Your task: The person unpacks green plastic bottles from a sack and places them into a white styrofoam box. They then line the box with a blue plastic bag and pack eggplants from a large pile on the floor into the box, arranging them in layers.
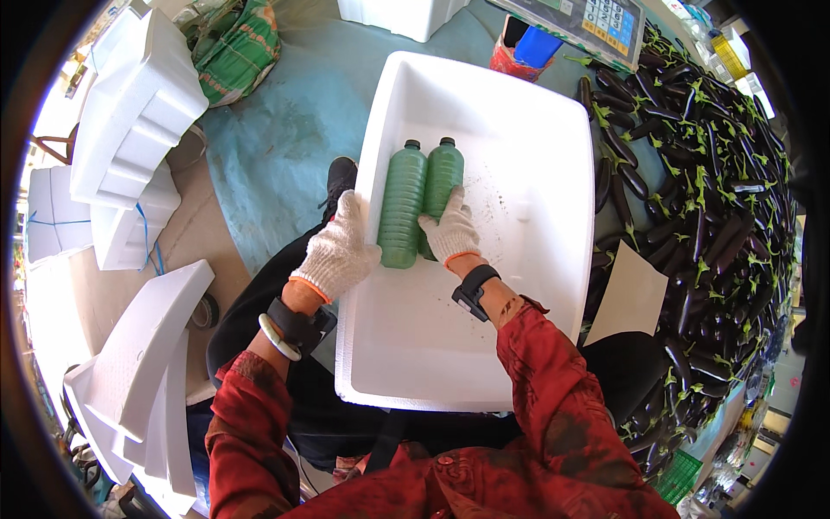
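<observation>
A white foam box (467, 344) stands before me between my legs. Inside it, two green ribbed plastic bottles with black caps lie side by side along the left wall. My left hand (340, 253), in a white knitted glove, grips the box's left rim, close to the left bottle (401, 211). The right bottle (445, 168) is under my gloved right hand (452, 230), whose fingers and thumb are around its lower part. My right hand hides much of that bottle's lower end. Dark specks dot the box floor to its right.
A large heap of eggplants (700, 162) covers the right side. A digital scale (583, 26) stands at the top right. Foam boxes (142, 110) and foam lids (149, 363) are stacked at left, near a roll of tape (206, 311). A cardboard piece (628, 295) leans on the eggplants.
</observation>
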A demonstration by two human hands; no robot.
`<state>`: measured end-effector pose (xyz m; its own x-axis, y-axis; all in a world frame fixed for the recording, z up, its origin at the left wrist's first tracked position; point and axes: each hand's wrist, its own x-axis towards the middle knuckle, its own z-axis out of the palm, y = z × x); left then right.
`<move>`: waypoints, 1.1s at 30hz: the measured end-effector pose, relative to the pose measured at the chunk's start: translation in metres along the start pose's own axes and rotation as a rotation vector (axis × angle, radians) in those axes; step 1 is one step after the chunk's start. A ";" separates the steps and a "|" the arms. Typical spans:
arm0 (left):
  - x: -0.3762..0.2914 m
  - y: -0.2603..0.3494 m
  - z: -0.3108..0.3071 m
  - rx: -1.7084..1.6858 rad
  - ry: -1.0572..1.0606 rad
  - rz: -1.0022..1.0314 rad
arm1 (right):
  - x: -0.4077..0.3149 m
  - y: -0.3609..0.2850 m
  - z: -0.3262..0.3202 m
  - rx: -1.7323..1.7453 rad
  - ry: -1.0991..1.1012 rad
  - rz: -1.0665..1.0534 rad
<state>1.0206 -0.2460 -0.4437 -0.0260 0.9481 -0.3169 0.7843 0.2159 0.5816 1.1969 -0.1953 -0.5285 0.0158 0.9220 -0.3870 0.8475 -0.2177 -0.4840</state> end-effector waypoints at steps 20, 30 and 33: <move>0.003 -0.004 0.005 0.008 -0.009 -0.100 | 0.022 -0.001 0.007 0.101 0.005 0.190; 0.009 -0.012 0.009 -0.154 0.062 -0.133 | -0.008 0.131 -0.274 -0.071 0.367 -0.529; 0.011 -0.018 0.011 -0.204 0.081 -0.078 | -0.029 0.238 -0.318 -0.321 0.345 0.020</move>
<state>1.0131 -0.2420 -0.4653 -0.1383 0.9405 -0.3104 0.6364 0.3245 0.6998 1.5668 -0.1720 -0.3823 0.1628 0.9831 -0.0839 0.9657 -0.1762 -0.1908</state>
